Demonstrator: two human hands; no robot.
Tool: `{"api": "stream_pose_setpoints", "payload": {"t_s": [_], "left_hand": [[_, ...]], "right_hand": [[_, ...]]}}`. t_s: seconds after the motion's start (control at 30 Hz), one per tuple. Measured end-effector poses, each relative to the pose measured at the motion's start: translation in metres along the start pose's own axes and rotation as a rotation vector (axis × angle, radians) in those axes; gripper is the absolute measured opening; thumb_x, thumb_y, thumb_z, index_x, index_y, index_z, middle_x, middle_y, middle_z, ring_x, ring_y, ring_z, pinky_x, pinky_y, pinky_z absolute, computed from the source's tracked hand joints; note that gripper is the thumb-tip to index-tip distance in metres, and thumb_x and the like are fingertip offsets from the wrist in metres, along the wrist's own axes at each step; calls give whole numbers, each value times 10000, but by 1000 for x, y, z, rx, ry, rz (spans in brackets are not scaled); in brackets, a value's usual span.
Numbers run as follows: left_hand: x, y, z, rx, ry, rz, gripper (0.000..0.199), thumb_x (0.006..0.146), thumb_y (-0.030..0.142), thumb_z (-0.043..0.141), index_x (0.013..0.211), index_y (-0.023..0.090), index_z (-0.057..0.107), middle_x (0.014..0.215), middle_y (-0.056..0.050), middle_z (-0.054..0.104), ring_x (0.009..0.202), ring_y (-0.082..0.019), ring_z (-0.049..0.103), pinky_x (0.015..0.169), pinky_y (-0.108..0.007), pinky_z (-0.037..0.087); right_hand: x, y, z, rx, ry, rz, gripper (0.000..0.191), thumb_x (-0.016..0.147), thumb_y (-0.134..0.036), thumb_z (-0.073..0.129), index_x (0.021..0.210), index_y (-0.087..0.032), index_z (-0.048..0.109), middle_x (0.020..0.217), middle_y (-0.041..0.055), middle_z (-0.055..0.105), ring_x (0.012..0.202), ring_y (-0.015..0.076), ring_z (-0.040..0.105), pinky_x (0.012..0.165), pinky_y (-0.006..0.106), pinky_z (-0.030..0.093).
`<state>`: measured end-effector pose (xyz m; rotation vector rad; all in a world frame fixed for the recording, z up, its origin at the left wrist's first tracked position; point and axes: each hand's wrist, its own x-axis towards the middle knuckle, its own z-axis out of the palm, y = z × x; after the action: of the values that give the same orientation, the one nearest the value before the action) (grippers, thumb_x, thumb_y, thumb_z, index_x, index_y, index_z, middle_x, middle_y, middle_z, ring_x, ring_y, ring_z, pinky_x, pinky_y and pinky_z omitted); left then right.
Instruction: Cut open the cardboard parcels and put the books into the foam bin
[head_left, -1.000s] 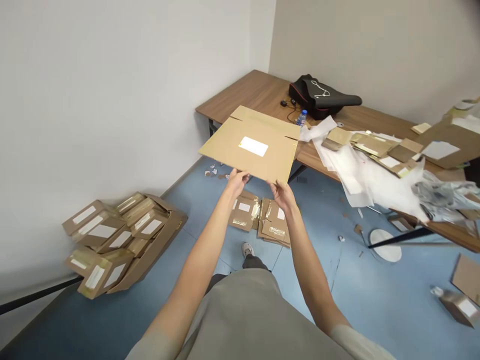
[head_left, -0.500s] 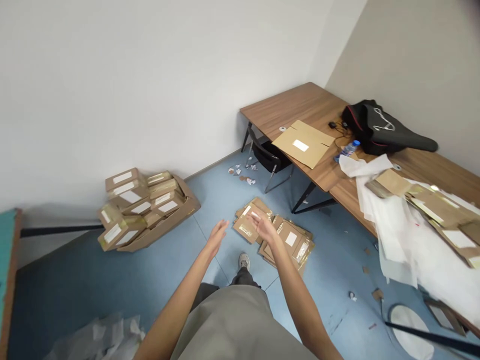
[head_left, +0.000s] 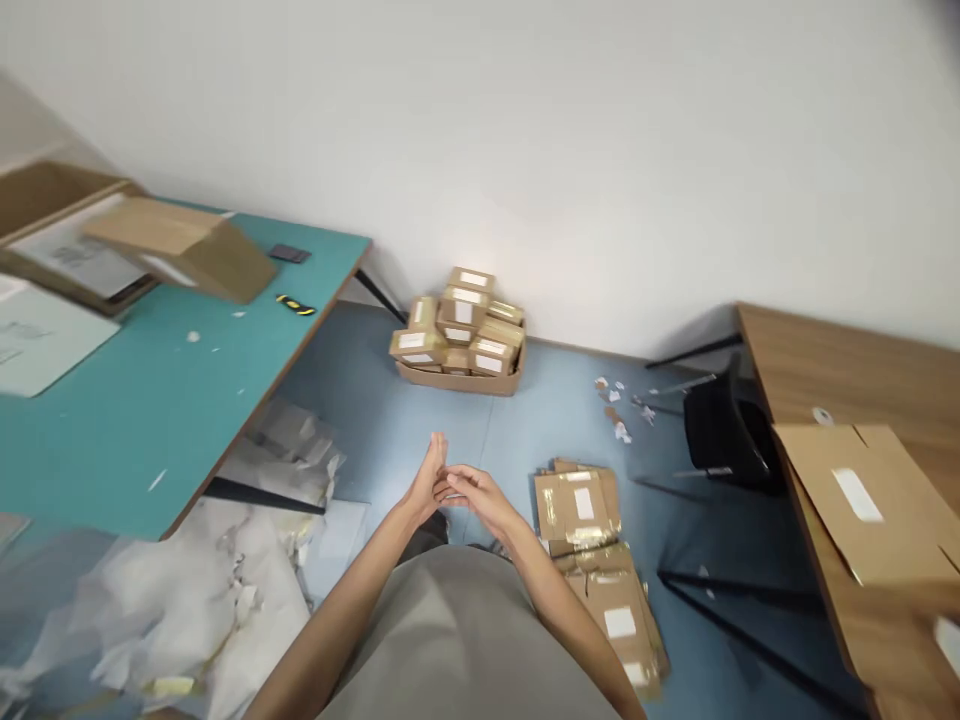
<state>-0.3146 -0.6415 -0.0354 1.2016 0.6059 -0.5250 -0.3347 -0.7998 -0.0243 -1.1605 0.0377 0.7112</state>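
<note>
Right by us, near side, two piles of flattened boxes [head_left: 596,597] sit on the floor, labels up, just right of our hands! L hand [head_left: 430,482]: upright, fingers straight. R hand [head_left: 480,498]: right beside it, fingers loosely curved; can't tell if they're touching. Far ctr, by the wall, a shallow carton [head_left: 457,381] holds small taped boxes [head_left: 459,308]. Far right, a cardboard sheet [head_left: 900,535] on the wooden table [head_left: 862,375]; left, the teal table [head_left: 232,380] w/ white wrapping [head_left: 176,590] below.
</note>
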Motion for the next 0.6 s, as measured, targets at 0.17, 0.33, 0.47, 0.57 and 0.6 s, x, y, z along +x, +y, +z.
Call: {"api": "stream_pose_setpoints", "payload": {"t_s": [0.17, 0.33, 0.47, 0.57, 0.6], "left_hand": [[3, 78, -90, -240, 130, 159, 852, 1052, 762, 146, 1759, 299, 42, 1834, 6, 30, 1701, -228, 67, 1362, -476, 215], [4, 130, -191, -339, 100, 208, 865, 1017, 819, 296, 1743, 401, 81, 1830, 49, -10, 1653, -322, 286, 1253, -507, 442], [6, 158, -258, -421, 181, 251, 879, 1030, 808, 217, 1747, 351, -7, 1830, 19, -60, 1675, -305, 221, 1288, -502, 385], [16, 177, -302, -497, 252, 291, 887, 1030, 806, 152, 1751, 322, -27, 1831, 20, -41, 1705, -221, -2, 1358, -465, 213], [21, 184, -317, -519, 260, 305, 901, 1023, 816, 174, 1753, 326, -22, 1832, 15, -23, 1704, -212, 2, 1361, -452, 204]], "right_hand": [[88, -45, 81, -141, -155, -73, 498, 894, -614, 807, 1292, -319, 764, 1377, 87, 734, 1344, 309, 638, 1070, 491, 561], [169, -50, 166, -160, -328, -34, 491, 959, -611, 738, 1340, -302, 733, 1267, 105, 788, 1210, 296, 726, 1026, 497, 572], [233, -42, 227, -208, -374, -29, 526, 950, -587, 764, 1406, -333, 700, 1455, 94, 707, 1360, 295, 649, 1083, 494, 554], [282, -42, 263, -247, -447, 36, 529, 937, -605, 770, 1379, -319, 715, 1439, 103, 717, 1369, 311, 648, 1085, 509, 557], [300, -43, 273, -262, -485, 78, 538, 936, -617, 765, 1377, -313, 716, 1401, 109, 738, 1346, 320, 665, 1072, 521, 566]]}}
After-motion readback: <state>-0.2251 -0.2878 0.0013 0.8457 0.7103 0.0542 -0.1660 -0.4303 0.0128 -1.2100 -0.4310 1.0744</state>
